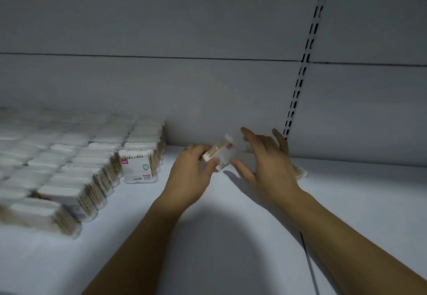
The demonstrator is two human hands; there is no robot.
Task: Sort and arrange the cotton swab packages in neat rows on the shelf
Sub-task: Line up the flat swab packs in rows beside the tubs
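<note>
With the left hand (191, 174), grips a cotton swab package (219, 153) between thumb and curled fingers, apparently lifted just off the shelf (231, 237), judging by the shadow under it, and near the back panel (208, 86). Spreads the right hand (270, 163) wide beside it, fingers straight, holding nothing. Cannot tell through the blur whether its thumb touches the package's lower edge.

Shows, at the left of the head view, most of the job apparently done: rows of packages (69, 174) standing upright, packed side by side, several deep from the back panel forward. Ends that block at its right corner with a labelled package (136, 167) facing forward. Leaves bare shelf between it and the hands.

Seems to leave little: setting the held package down, probably next in line beside the labelled one. Hints at one more loose package (300, 171) lying flat behind the right wrist, mostly hidden, which likely needs standing up too. Cannot tell whether others wait outside the view, nor how straight the far rows run.
</note>
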